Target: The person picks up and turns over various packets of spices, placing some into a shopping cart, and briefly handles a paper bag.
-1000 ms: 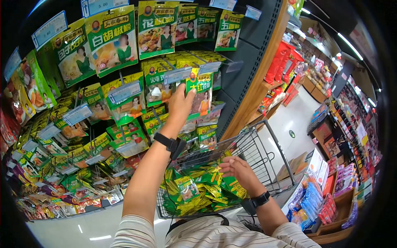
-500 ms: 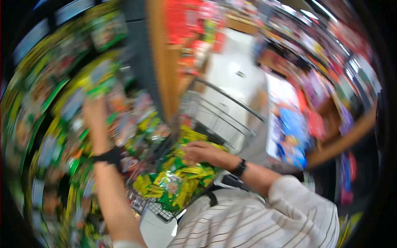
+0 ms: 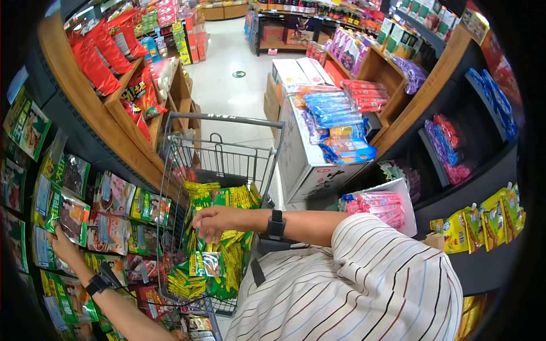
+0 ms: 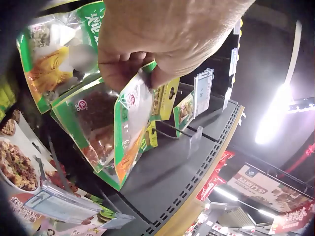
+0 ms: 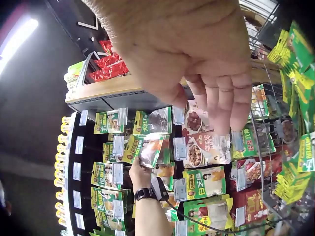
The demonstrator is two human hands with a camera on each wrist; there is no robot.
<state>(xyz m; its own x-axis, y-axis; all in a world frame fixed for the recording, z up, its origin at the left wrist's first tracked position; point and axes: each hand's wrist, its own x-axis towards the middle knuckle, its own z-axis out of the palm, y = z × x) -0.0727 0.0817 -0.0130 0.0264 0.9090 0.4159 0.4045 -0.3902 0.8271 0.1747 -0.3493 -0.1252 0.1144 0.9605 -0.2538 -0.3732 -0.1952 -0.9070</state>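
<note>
At the hanging rack on the left, my left hand (image 3: 65,249) pinches the edge of a green-bordered spice packet (image 3: 68,216) with a clear window. In the left wrist view the thumb and curled fingers grip this packet (image 4: 132,118) at its top, and similar packets hang right behind it. The right wrist view shows it tilted out from the rack. My right hand (image 3: 213,220) hovers over the cart (image 3: 222,116), its fingers loosely bent and holding nothing. Below it lies a heap of yellow-and-green packets (image 3: 233,267), with one windowed packet (image 3: 206,264) face up on top.
Price tags on prongs (image 4: 204,88) stick out among the hanging packets. Red snack bags (image 3: 94,59) fill a wooden shelf beyond the rack's end. To the cart's right stands a white carton (image 3: 307,165) topped with blue and red packages. The aisle floor (image 3: 227,91) runs ahead.
The head view has swung right, so the rack now sits at the left edge and the cart near the middle. My left hand stays at the rack with a packet; the right remains above the cart.
</note>
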